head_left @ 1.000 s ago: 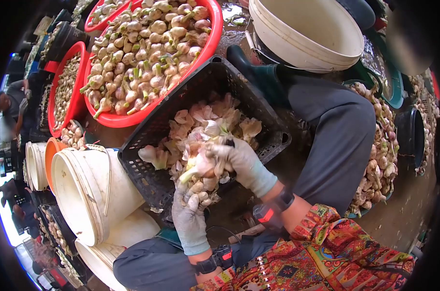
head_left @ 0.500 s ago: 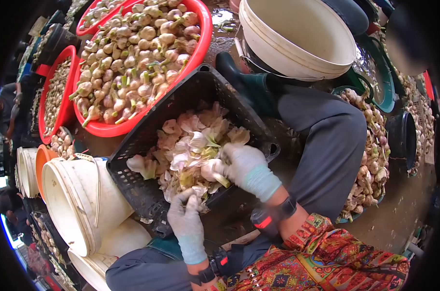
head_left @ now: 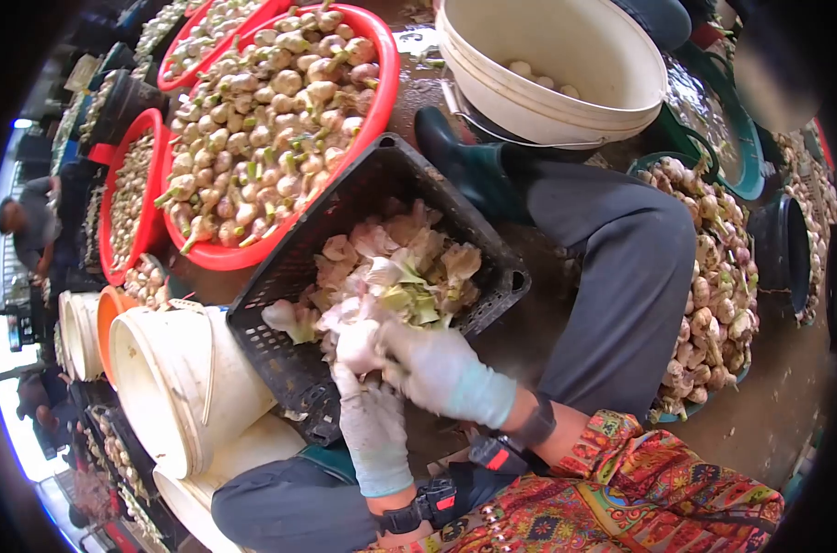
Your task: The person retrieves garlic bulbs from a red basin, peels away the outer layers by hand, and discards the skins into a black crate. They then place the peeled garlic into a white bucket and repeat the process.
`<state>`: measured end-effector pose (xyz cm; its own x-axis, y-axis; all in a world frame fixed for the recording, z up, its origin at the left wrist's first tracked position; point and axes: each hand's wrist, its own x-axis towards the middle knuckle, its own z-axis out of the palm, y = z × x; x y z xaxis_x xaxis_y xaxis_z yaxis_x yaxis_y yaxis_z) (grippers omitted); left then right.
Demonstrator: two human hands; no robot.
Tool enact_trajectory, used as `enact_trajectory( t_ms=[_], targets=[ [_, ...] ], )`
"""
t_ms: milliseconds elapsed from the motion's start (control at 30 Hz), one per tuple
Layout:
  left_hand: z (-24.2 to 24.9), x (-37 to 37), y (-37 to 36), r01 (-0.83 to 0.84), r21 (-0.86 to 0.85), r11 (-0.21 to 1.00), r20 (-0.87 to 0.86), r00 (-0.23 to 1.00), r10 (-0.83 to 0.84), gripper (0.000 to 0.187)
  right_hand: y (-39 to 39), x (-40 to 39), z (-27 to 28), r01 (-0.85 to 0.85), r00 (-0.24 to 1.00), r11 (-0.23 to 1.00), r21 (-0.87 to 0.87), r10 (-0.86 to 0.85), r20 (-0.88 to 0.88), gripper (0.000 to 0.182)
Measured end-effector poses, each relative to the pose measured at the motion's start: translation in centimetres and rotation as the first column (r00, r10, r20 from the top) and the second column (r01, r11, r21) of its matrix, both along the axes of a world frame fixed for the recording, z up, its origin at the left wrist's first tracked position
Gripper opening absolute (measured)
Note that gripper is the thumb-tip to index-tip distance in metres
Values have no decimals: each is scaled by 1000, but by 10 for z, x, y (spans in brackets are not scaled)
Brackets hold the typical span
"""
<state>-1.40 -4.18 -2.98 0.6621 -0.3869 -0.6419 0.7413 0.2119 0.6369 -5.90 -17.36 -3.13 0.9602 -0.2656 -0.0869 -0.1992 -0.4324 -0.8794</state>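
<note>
A whitish garlic bulb (head_left: 359,345) is held between my two gloved hands, above the near side of a black plastic crate (head_left: 280,263). My right hand (head_left: 442,364) is closed around the bulb's right side, slightly blurred. From below, my left hand (head_left: 372,419) grips it, with fingertips against its lower edge. Loose garlic skins (head_left: 395,263) in white, pink and yellow-green are heaped in the crate below and beyond my hands. The bulb's stem side is hidden by my right fingers.
A red tub (head_left: 386,88) full of untrimmed garlic stands beyond the crate. A large white bucket (head_left: 575,115) holds several pale bulbs at top right. More white buckets (head_left: 225,355) stand at left. Piled garlic (head_left: 704,295) fills a basin beyond my knee (head_left: 621,240).
My right hand has moved left with the garlic bulb to meet my left hand, which now grips it too. The view has shifted, and pale bulbs now show in the white bucket.
</note>
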Motion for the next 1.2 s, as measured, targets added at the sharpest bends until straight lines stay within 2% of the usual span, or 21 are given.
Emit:
enact_trajectory(
  t_ms=[67,133,167,200,233,300,367,400,467,500,600,667,733,767,867,900,967,1033,1067,1167,1200],
  targets=[
    [9,6,0,-148,-100,984,227,959,167,51,7,-3,9,-137,938,984,112,93,335,27],
    [31,9,-1,-118,-214,970,281,943,176,48,-2,-2,15,-255,962,880,401,188,199,24],
    [29,9,7,-88,-231,969,327,931,163,47,-1,-1,6,-214,961,784,583,60,271,20],
    [23,7,15,-55,-245,968,365,920,144,47,-2,1,6,-88,996,570,817,21,92,23],
    [21,8,23,11,-343,939,316,943,104,46,-3,5,3,-26,991,626,779,-84,100,24],
    [26,1,22,43,-259,965,331,942,47,47,-4,10,2,57,974,673,737,-200,107,26],
    [27,-3,16,81,-169,982,328,944,-21,47,-5,10,1,-39,982,479,877,-145,123,27],
    [25,-2,14,68,-105,992,289,957,-35,47,-5,10,-3,-21,999,508,861,-11,31,23],
    [23,-2,16,36,42,998,209,977,-44,58,9,11,-7,-79,927,874,479,-112,359,20],
    [26,-5,5,-124,195,973,221,972,79,65,7,11,4,-10,964,842,539,-135,229,20],
    [37,-10,-3,-151,182,972,270,958,98,65,-4,30,-35,353,933,888,294,-359,-35,26],
    [30,-8,11,-139,182,973,273,958,86,66,-9,14,-28,281,955,900,331,-296,-7,36],
    [27,-5,11,-99,287,953,322,947,2,67,-17,5,-6,-19,999,601,799,39,-6,42],
    [28,-8,10,-69,396,915,392,915,-100,69,-10,4,-9,-59,997,463,884,70,30,42],
    [13,-12,4,-113,517,848,526,824,-211,73,11,18,-25,-101,978,641,761,-78,195,27],
    [17,-13,6,-119,450,885,453,884,-111,74,6,22,-27,-102,978,636,765,-76,193,27],
    [29,-16,4,-104,279,955,314,949,12,76,-3,34,-30,267,960,922,280,-228,-165,24],
    [31,-6,1,-78,-79,994,124,988,87,78,-12,29,-28,269,959,939,212,-241,-149,25],
    [29,-5,2,-77,-70,995,120,989,85,78,-13,21,-27,268,956,954,137,-246,-159,27],
    [15,1,4,-105,-267,958,36,992,119,71,-4,4,-9,75,987,886,457,-131,93,29],
    [11,1,7,-106,-267,958,29,993,118,71,2,1,-8,34,979,949,314,-96,182,29]
  ],
)
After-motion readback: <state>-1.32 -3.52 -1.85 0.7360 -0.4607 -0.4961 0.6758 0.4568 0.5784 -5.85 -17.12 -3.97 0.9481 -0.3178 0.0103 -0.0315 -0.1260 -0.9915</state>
